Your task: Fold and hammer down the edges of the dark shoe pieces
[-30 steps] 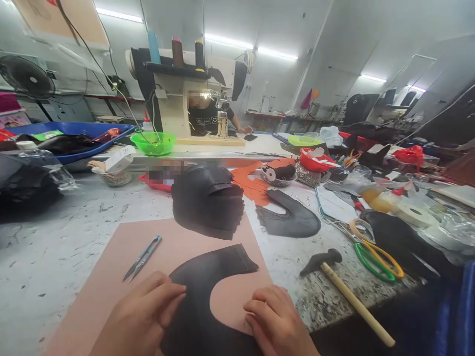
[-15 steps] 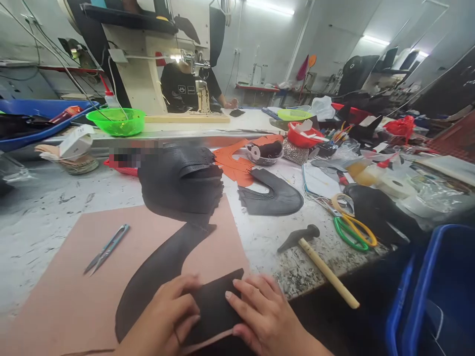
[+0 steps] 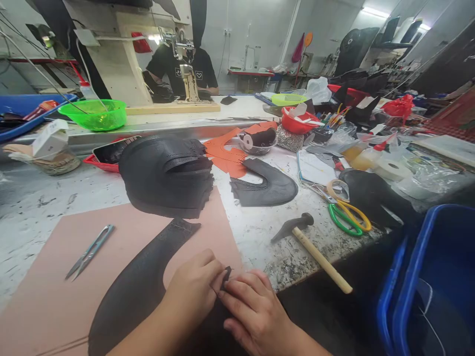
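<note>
Hands [image 3: 224,291] pinch black curved piece's [image 3: 129,282] edge.

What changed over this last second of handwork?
The black piece turned, its far end swinging left. The left hand let go of its outer edge; both it and the right hand now pinch the near end, close together. The snips, hammer and black stack stayed put; the view shifted.

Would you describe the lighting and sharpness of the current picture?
Head view: the ceiling tube and sewing machine lamp glare white; the blue bin is dim inside; the black piece between left hand and right hand loses detail; the distant red table looks soft.
</note>
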Tool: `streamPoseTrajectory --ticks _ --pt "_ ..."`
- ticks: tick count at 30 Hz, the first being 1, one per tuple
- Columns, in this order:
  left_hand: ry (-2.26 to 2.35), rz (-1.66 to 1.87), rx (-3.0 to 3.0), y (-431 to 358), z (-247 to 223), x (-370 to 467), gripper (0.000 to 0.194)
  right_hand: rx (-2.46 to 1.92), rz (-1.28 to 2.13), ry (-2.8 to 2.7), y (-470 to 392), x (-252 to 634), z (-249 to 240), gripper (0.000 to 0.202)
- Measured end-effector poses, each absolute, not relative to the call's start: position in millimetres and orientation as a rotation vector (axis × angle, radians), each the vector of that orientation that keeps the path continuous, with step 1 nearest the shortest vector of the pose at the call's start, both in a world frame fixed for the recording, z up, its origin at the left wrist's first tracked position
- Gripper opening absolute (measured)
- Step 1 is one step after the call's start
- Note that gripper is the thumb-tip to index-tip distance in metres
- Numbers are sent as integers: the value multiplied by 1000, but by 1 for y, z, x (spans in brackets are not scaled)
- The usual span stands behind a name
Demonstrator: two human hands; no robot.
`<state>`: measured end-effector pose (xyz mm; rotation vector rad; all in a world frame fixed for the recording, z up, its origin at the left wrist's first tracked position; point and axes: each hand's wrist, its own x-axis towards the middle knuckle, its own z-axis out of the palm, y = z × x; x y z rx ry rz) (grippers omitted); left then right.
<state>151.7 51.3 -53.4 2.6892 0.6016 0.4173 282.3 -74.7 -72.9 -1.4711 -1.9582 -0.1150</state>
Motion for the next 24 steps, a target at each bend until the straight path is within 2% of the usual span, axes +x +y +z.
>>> streamPoseTrajectory --ticks 12,19,22,24 --pt "597 526 2773 50 -65 150 32 -1502 -111 -1825 -75 282 -81 33" --pt "619 530 2793 49 -68 151 31 -1570 -224 -1851 -78 279 -87 32" --pt "624 428 2779 52 -63 150 30 -1604 -232 -1851 -79 278 -89 31" --pt "599 286 2709 57 -55 146 20 -1640 -211 -1825 -79 278 -88 30"
